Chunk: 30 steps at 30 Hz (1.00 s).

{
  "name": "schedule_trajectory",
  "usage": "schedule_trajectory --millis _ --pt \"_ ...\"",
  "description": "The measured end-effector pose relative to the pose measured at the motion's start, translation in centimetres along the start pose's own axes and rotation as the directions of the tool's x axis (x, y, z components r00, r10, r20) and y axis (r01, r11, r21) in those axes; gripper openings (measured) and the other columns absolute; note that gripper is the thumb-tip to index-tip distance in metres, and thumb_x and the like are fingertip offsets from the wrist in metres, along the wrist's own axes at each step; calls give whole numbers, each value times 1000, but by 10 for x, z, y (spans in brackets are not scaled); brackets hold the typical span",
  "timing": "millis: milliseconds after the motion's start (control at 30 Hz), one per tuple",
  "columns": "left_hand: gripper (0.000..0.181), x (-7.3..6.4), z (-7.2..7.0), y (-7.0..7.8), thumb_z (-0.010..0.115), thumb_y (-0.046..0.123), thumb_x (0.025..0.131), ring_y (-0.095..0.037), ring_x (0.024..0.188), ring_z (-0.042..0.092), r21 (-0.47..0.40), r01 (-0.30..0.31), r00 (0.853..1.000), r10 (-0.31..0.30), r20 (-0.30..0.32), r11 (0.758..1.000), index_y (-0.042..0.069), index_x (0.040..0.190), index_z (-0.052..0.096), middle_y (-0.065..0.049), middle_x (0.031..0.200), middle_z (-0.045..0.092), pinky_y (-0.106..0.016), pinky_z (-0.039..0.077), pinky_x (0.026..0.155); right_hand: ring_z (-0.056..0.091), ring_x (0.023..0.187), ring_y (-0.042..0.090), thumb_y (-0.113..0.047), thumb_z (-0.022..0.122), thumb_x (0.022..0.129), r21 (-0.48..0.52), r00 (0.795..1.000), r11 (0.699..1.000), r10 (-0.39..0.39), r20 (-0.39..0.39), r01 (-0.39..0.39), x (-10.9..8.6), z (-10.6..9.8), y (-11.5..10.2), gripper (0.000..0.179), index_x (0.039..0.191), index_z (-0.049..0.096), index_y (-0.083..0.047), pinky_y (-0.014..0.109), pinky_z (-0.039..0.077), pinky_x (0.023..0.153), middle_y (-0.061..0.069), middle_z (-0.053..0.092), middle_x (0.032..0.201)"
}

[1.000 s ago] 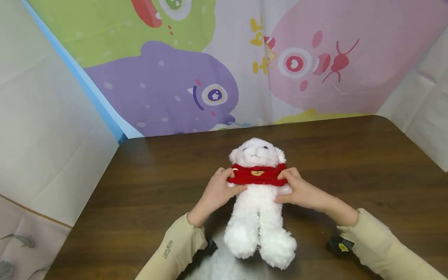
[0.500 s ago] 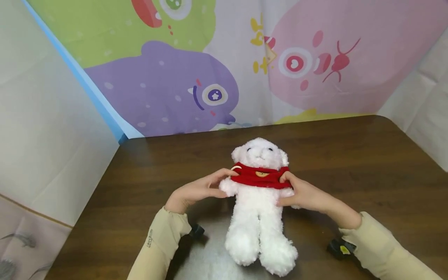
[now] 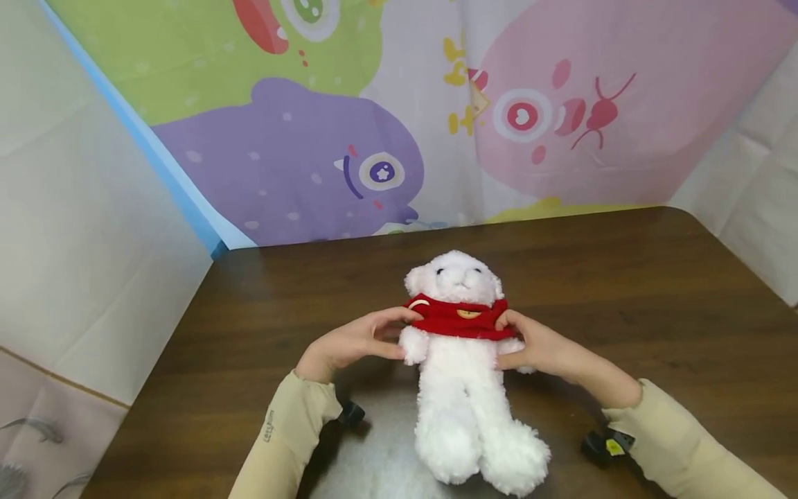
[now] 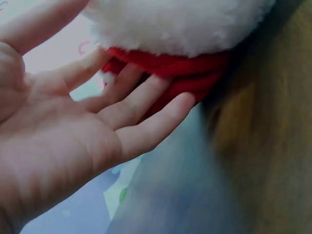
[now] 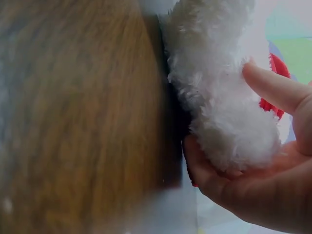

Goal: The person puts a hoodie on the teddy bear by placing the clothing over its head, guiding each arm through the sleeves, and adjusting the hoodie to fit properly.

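Note:
A white plush teddy bear [image 3: 464, 395] lies face up on the dark wooden table [image 3: 280, 291], its feet toward the person. Across its chest is a small red sweater [image 3: 455, 319] with a tan patch. My left hand [image 3: 352, 343] is at the bear's arm on the left; in the left wrist view its fairly straight fingers [image 4: 161, 122] touch the sweater's red cloth beside the white fur. On the other side my right hand [image 3: 542, 346] holds the bear's arm and side, thumb on the fur and fingers curled round the arm [image 5: 239, 141] in the right wrist view.
A cloth backdrop [image 3: 299, 152] with cartoon animals hangs behind the table's far edge. Pale panels [image 3: 81, 194] stand on both sides. Black wrist devices [image 3: 352, 414] sit below both sleeves, and a pale sheen [image 3: 374, 450] shows on the table near the front.
My left hand has moved outward to the left from the sweater's edge, and the bear's left-side paw now shows. The bear's feet have swung slightly right and nearer. My right hand stays nearly in place.

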<state>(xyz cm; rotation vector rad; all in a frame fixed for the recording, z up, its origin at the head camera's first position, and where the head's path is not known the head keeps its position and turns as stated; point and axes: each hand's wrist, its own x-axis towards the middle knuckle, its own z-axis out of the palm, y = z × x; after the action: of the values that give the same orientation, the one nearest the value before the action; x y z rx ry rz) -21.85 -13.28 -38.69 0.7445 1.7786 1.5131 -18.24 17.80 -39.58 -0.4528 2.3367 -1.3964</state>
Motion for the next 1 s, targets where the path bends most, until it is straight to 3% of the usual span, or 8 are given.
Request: schedule_trajectory --millis 100,300,467,633,700,800,900,1000 --pt "54 5 6 1 66 8 80 -26 115 47 43 11 999 -10 -38 999 7 127 40 -9 134 35 -34 48 85 42 105 30 -25 77 69 -1 1000 1000 -10 -22 10 0 0 1 55 105 41 -3 31 47 78 16 47 113" --pt "51 13 15 3 66 2 79 -25 109 45 166 -29 995 45 -92 986 8 121 38 -9 130 35 -34 46 87 46 98 27 -25 79 66 -76 991 996 -57 -121 48 1 6 1 50 97 44 -6 32 47 75 14 51 105" --pt "48 14 19 4 65 1 78 -25 106 46 212 -38 985 73 -159 976 6 118 39 -11 126 36 -38 45 87 47 94 26 -24 80 64 -105 980 994 -60 -187 41 1 9 -3 52 97 44 -7 31 48 69 15 51 104" --pt "41 15 22 7 67 2 77 -25 105 48 273 -51 963 121 -243 961 5 111 44 -11 115 40 -37 46 83 49 64 22 -21 79 66 -62 972 997 -52 -228 39 1 12 -9 52 100 42 -5 32 47 54 16 49 101" --pt "39 14 24 10 68 2 76 -25 103 49 313 -58 950 149 -274 948 6 107 46 -10 111 41 -35 47 80 47 54 21 -21 79 66 -59 969 997 -52 -241 39 0 12 -12 52 100 42 -5 32 46 51 16 49 99" --pt "37 14 27 16 70 2 75 -23 95 51 375 -64 926 195 -324 925 6 103 47 -9 106 42 -31 48 76 48 55 19 -22 79 66 -70 960 996 -64 -272 47 -1 13 -14 52 99 42 -6 31 46 50 15 50 98" --pt "33 15 31 19 70 2 75 -20 87 50 418 -70 890 246 -383 906 6 100 48 -9 102 43 -27 48 72 50 61 19 -21 79 67 -62 948 996 -82 -308 66 -1 13 -16 49 97 43 -6 29 46 50 15 52 98" --pt "26 18 37 21 69 1 76 -19 81 52 413 -75 844 278 -459 908 5 92 49 -9 97 42 -26 47 68 52 70 22 -19 77 70 -29 936 996 -90 -340 85 0 14 -17 43 95 44 -5 27 48 54 16 54 100"
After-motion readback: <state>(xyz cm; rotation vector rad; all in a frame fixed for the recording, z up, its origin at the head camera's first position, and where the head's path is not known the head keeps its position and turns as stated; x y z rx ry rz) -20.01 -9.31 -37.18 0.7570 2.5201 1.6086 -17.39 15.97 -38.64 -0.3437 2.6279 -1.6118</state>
